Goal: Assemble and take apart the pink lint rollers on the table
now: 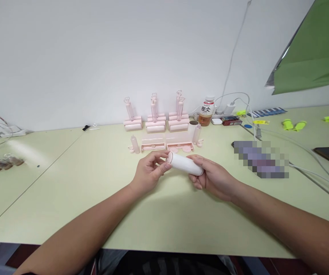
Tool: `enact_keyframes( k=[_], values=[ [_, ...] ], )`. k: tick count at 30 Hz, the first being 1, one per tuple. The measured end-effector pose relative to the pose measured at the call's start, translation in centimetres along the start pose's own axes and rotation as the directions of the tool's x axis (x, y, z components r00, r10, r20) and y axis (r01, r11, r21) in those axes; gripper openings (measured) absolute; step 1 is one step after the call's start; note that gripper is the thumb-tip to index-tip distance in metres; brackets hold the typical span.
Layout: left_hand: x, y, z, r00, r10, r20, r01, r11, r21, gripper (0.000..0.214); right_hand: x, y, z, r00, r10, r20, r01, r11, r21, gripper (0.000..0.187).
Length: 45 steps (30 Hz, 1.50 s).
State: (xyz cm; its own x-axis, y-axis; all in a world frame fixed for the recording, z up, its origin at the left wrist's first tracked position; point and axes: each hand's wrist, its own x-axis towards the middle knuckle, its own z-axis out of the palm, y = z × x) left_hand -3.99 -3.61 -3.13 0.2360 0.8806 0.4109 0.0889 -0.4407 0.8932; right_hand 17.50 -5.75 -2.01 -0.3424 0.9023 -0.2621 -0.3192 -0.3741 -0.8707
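Note:
Both hands hold a white cylinder [186,164] with a pinkish end, tilted slightly above the table. My left hand [153,168] pinches its pink left end between thumb and fingers. Around the right end are the fingers of my right hand [210,173]. Just beyond lie two open pale pink cases [153,146] with clear lids raised. A small pink tube [135,144] stands to their left, and another tube [197,134] leans at their right. Behind them are several closed pink cases [133,125] and upright pink tubes topped with loops [179,110].
Right of the cases stand a labelled bottle [207,111] and a small dark red box [232,121]. A pixelated phone-like object [258,159], white cables [310,168] and yellow-green pieces [293,125] lie on the right. Several small wrapped items [2,163] sit at the far left.

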Motion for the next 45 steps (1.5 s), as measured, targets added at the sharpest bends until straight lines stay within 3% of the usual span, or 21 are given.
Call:
enact_keyframes(
  k=[4, 7, 10, 13, 19, 22, 26, 27, 30, 32, 35, 41, 45],
  values=[
    [-0.6, 0.1, 0.5, 0.985, 0.168, 0.041, -0.172, 0.970, 0.172, 0.028, 0.1, 0.1, 0.1, 0.999, -0.019, -0.029, 0.022, 0.995, 0.095, 0.020],
    [-1.2, 0.5, 1.1, 0.930, 0.347, 0.120, -0.366, 0.895, 0.255, 0.035, 0.2, 0.2, 0.1, 1.000, -0.010, 0.007, 0.008, 0.991, 0.134, 0.022],
    [-1.6, 1.0, 1.6, 0.872, 0.452, 0.189, -0.489, 0.819, 0.300, 0.035, 0.2, 0.7, 0.0, 0.999, -0.005, 0.053, 0.004, 1.000, 0.019, 0.026],
    [-1.7, 1.5, 1.8, 0.845, 0.476, 0.246, -0.535, 0.762, 0.366, 0.027, 0.1, 1.2, -0.3, 0.998, -0.024, 0.058, 0.035, 0.982, -0.186, 0.035],
    [-1.7, 1.4, 2.0, 0.846, 0.443, 0.297, -0.534, 0.713, 0.454, 0.025, -0.6, 0.7, -0.4, 0.962, -0.184, 0.200, 0.258, 0.848, -0.463, 0.047],
    [-1.5, 1.2, 1.8, 0.857, 0.395, 0.331, -0.510, 0.739, 0.440, 0.038, -0.8, 0.1, 0.1, 0.940, -0.222, 0.260, 0.329, 0.793, -0.513, 0.043],
    [0.3, 0.2, -0.2, 0.831, 0.280, 0.481, -0.521, 0.693, 0.498, 0.062, -0.7, -0.1, 0.3, 0.964, -0.250, 0.088, 0.255, 0.785, -0.565, 0.045],
    [1.0, -0.2, -0.9, 0.846, 0.228, 0.481, -0.499, 0.655, 0.568, 0.064, -0.7, -0.1, 0.3, 0.969, -0.243, 0.049, 0.227, 0.794, -0.564, 0.046],
    [2.6, -1.8, -2.5, 0.940, 0.032, 0.339, -0.305, 0.518, 0.799, 0.060, -0.7, 0.0, 0.3, 0.977, -0.209, 0.046, 0.201, 0.820, -0.536, 0.047],
    [3.3, -2.6, -2.9, 0.964, -0.064, 0.257, -0.204, 0.440, 0.874, 0.059, -0.7, 0.0, 0.2, 0.977, -0.202, 0.074, 0.210, 0.824, -0.527, 0.046],
    [3.7, -3.2, -2.6, 0.960, -0.128, 0.250, -0.186, 0.376, 0.908, 0.059, -0.7, 0.3, 0.0, 0.977, -0.191, 0.098, 0.214, 0.823, -0.526, 0.046],
    [3.8, -3.1, -2.0, 0.955, -0.150, 0.257, -0.196, 0.333, 0.922, 0.059, -0.4, 0.5, -0.1, 0.975, -0.189, 0.121, 0.224, 0.822, -0.524, 0.047],
    [3.8, -2.5, -1.6, 0.969, -0.154, 0.194, -0.150, 0.261, 0.954, 0.062, -0.3, 0.4, -0.1, 0.972, -0.200, 0.125, 0.236, 0.820, -0.522, 0.052]
  ],
)
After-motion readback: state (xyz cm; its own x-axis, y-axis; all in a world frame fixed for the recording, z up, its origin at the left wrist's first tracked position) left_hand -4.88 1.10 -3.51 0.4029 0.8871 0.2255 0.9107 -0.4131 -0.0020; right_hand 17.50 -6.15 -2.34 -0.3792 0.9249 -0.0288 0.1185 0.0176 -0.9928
